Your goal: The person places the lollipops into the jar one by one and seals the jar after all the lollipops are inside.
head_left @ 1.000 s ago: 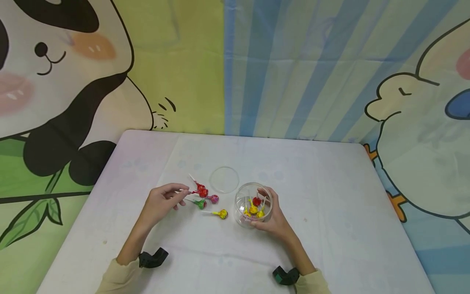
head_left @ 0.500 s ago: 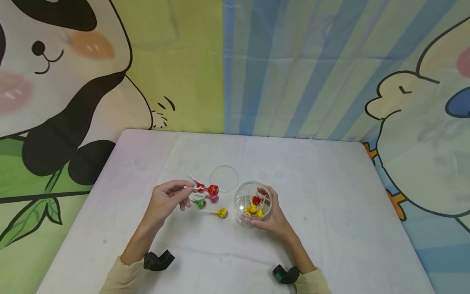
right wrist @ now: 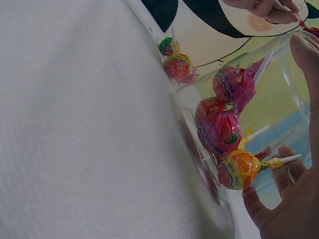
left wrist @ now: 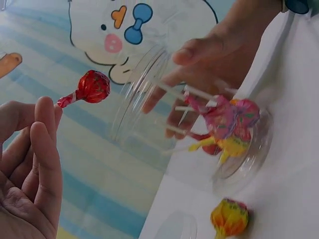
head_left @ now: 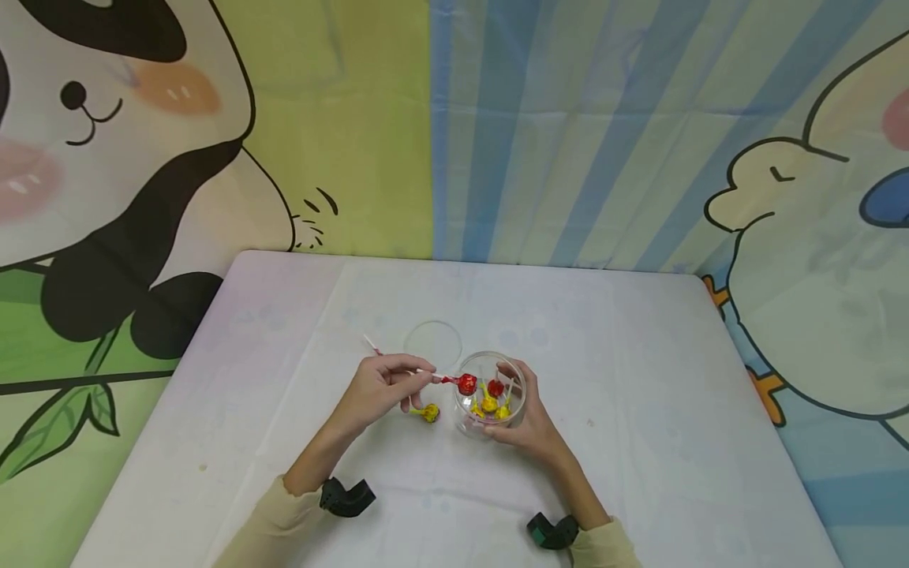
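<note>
My left hand [head_left: 387, 392] pinches a red-wrapped lollipop [head_left: 466, 384] by its stick, fingertips near the wrapper's twisted end. The candy head points right and overlaps the left rim of a clear round jar [head_left: 466, 424] in the head view; the left wrist view shows it outside the mouth. My right hand [head_left: 529, 418] grips the jar from the right side, thumb in front and fingers behind. Inside are several lollipops: pink ones [right wrist: 219, 132], yellow ones [right wrist: 239, 169] and red. On the table a yellow lollipop [head_left: 430, 412] lies just left of the jar.
A clear round lid [head_left: 408, 335] lies behind the jar on the white-covered table [head_left: 639, 410]. A white stick [head_left: 369, 342] shows past the left hand, which hides most of the loose lollipops. A green one [right wrist: 167, 46] appears in the right wrist view. Printed cartoon cloth [head_left: 568, 126] hangs behind.
My left hand has picked the red lollipop up from the loose group and carried it right to the jar's rim. The right hand and jar have stayed in place.
</note>
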`<action>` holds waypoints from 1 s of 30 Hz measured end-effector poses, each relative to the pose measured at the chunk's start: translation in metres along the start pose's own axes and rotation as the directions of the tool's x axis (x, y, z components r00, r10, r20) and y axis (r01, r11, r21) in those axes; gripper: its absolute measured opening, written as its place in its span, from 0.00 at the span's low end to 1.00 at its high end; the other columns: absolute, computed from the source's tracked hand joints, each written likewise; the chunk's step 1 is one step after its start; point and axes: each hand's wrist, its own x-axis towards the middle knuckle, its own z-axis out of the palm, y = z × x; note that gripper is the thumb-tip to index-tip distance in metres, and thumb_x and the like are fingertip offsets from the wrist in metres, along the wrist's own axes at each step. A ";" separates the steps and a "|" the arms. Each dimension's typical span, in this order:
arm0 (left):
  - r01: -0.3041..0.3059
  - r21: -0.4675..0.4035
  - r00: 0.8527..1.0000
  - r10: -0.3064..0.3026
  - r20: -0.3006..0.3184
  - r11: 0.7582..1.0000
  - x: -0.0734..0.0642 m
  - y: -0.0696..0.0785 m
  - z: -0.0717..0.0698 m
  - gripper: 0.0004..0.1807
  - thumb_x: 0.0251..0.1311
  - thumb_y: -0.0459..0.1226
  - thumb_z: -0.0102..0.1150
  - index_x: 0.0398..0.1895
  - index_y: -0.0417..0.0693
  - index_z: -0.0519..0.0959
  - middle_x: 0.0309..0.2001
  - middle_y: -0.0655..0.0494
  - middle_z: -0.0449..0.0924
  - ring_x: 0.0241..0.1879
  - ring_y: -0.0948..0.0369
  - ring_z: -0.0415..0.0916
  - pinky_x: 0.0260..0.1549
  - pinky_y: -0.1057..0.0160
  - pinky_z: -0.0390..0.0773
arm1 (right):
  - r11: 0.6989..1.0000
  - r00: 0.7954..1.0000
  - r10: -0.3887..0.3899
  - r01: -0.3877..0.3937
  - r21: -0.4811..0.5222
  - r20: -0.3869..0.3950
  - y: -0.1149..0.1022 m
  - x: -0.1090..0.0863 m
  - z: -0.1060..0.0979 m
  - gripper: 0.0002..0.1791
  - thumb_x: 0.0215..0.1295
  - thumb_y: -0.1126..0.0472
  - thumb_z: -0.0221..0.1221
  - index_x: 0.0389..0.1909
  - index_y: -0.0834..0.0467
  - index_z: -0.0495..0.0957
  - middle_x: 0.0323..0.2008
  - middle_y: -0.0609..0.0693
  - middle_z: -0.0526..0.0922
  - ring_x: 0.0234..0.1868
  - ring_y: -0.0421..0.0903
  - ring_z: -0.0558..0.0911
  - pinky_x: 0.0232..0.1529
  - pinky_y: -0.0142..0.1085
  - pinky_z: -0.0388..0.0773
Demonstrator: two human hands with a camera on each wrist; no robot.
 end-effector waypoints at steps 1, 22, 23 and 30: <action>0.008 0.015 1.000 -0.008 0.017 1.000 0.002 0.001 0.004 0.10 0.62 0.36 0.62 0.42 0.38 0.82 0.19 0.49 0.81 0.16 0.59 0.75 0.18 0.63 0.76 | 1.000 1.000 -0.004 0.004 0.006 0.000 0.000 0.000 0.000 0.58 0.43 0.51 0.74 0.72 0.45 0.47 0.69 0.58 0.62 0.70 0.59 0.63 0.68 0.65 0.55; 0.160 0.165 0.957 -0.194 0.218 0.973 0.021 0.006 0.047 0.10 0.60 0.50 0.64 0.40 0.59 0.85 0.35 0.49 0.87 0.15 0.50 0.80 0.16 0.58 0.77 | 0.995 0.994 -0.091 0.088 0.056 0.063 0.002 -0.001 -0.003 0.59 0.47 0.61 0.74 0.73 0.50 0.43 0.70 0.61 0.58 0.68 0.64 0.63 0.64 0.59 0.66; 0.157 0.160 0.956 -0.191 0.224 0.975 0.021 0.006 0.049 0.10 0.60 0.50 0.64 0.40 0.60 0.85 0.33 0.49 0.87 0.15 0.49 0.80 0.16 0.58 0.77 | 0.994 0.993 -0.096 0.092 0.061 0.066 0.002 -0.001 -0.003 0.59 0.47 0.62 0.74 0.74 0.50 0.43 0.70 0.61 0.58 0.68 0.64 0.63 0.64 0.55 0.68; 0.137 0.146 0.952 -0.171 0.254 0.980 0.021 0.006 0.060 0.07 0.60 0.48 0.64 0.38 0.61 0.85 0.30 0.54 0.86 0.09 0.58 0.77 0.16 0.57 0.79 | 0.993 0.993 -0.087 0.080 0.090 0.074 0.003 -0.001 -0.004 0.58 0.48 0.65 0.72 0.74 0.50 0.43 0.71 0.64 0.56 0.69 0.65 0.63 0.63 0.32 0.69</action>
